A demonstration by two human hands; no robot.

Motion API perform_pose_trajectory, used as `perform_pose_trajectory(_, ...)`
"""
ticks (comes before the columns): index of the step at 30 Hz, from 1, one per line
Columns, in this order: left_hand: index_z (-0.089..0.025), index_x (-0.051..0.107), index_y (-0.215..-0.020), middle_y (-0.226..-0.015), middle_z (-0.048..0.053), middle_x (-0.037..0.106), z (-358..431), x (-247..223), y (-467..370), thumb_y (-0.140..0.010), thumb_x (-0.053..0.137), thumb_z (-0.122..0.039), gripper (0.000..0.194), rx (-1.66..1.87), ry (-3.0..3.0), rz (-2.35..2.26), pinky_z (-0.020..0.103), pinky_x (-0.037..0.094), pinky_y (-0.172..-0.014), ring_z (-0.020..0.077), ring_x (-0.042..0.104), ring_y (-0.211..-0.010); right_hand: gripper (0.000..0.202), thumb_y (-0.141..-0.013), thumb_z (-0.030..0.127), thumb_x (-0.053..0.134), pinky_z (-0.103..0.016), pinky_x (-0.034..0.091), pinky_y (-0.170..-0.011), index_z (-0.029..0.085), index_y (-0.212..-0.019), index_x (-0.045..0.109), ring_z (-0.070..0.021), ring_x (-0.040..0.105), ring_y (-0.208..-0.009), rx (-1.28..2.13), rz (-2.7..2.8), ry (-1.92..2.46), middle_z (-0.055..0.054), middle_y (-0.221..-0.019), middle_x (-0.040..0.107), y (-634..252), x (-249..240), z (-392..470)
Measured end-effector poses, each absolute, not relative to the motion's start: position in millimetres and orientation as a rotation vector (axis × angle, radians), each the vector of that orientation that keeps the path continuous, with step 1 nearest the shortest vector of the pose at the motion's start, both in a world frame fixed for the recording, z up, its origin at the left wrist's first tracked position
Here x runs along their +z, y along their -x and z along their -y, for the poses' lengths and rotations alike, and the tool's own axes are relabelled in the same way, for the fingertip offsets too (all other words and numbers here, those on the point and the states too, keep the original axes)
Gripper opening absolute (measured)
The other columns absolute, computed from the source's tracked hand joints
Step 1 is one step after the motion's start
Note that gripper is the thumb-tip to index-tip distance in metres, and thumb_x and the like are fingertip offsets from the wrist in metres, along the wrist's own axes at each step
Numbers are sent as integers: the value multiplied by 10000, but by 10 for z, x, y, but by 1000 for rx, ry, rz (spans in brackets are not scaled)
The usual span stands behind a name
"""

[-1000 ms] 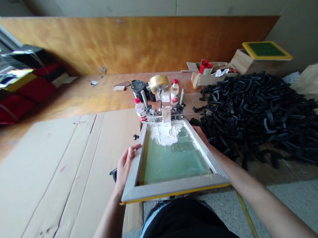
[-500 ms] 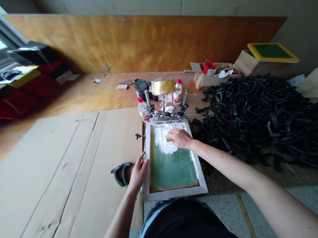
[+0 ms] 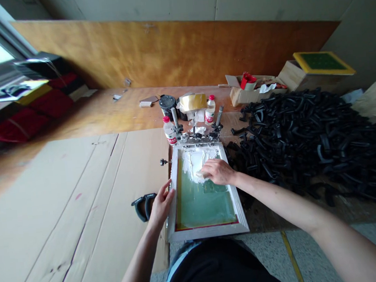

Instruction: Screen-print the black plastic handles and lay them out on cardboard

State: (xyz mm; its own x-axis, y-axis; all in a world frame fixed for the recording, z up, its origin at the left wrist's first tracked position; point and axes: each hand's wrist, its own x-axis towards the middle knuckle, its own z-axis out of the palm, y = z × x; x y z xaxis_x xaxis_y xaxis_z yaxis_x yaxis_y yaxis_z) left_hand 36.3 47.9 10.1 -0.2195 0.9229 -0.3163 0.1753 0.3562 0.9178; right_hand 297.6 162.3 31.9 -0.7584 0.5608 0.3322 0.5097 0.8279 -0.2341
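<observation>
Okay, hands apart: my left hand [image 3: 160,206] lies loosely spread, fingers touching the left side of the printing frame [image 3: 211,231]; my right hand [image 3: 219,172] has its fingers bunched at the lower edge of the white paste [image 3: 191,164], something pale under the fingertips, can't tell if gripped. Frame lies flat right in front of me, paste covering the far part of its green mesh [image 3: 201,207]. Two black curved pieces [image 3: 144,206] sit just left of my left hand on the cardboard sheet [image 3: 98,209]. Metal clamp [image 3: 197,140] at the frame's far end, a red-capped bottle [image 3: 170,131] by its left post, another bottle [image 3: 209,111] behind on the right, tape roll [image 3: 193,102] between, black tub [image 3: 167,105] near it. Big pile of black parts [image 3: 298,136] to the right. Farther back on the table [image 3: 108,117]: open carton [image 3: 246,95], then a yellow-edged green panel [image 3: 323,62] resting on a wooden box [image 3: 293,74].
</observation>
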Motion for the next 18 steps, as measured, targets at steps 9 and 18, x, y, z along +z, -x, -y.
perform_pose_trajectory(9,-186,662,-1189,-810,18,689,-591,884,-328,-751,616,-672,656,1107,-920,-1463,227,422,-503,125,563,-570,467,-864,286,628,-308,490,-799,311,-1325,562,-201,659,-851,299,2067,1479,-11,-976,729,-3211,822,-2575)
perform_pose_trajectory(18,-166,612,-1153,-905,51,680,-1211,1363,-576,-802,602,-540,513,1538,-858,-1195,265,521,-621,170,649,-789,308,-789,274,695,-336,483,-826,196,-1084,647,-197,612,-885,618,2049,1480,-45,-944,687,-3492,-55,-1889)
